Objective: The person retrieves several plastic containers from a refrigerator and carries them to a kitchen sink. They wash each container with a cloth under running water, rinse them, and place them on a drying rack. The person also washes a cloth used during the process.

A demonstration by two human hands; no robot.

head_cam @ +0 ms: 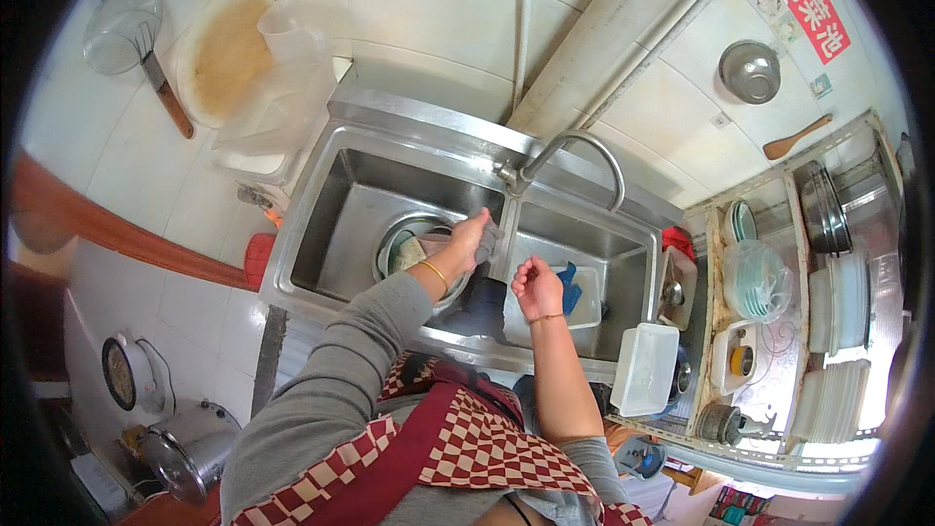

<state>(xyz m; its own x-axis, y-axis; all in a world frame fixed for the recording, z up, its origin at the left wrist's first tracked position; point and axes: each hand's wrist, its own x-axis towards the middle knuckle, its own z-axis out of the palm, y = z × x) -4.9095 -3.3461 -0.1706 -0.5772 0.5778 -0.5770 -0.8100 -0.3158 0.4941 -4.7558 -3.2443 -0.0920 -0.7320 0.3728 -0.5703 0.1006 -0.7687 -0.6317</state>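
My left hand (467, 237), with a yellow bangle at the wrist, is at the divider of a double stainless steel sink (402, 120), gripping a grey cloth (488, 242). Below that forearm, a round metal bowl (383, 252) with a pale green and white item (406, 254) inside stands in the left basin, partly hidden by the arm. Over the right basin is my right hand (537, 288), fingers curled; whether it holds anything is unclear. Beside it a white plastic tray (590, 307) with a blue cloth (569, 291) lies in that basin. A dark cloth (483, 307) hangs over the divider's near end.
A curved faucet (577, 137) rises behind the divider. At the right, a white plastic container (646, 369) stands by the sink rim, before a metal shelf rack (792, 234) of dishes. Clear plastic containers (263, 117) are stacked at the left. A steel pot (191, 446) stands lower left.
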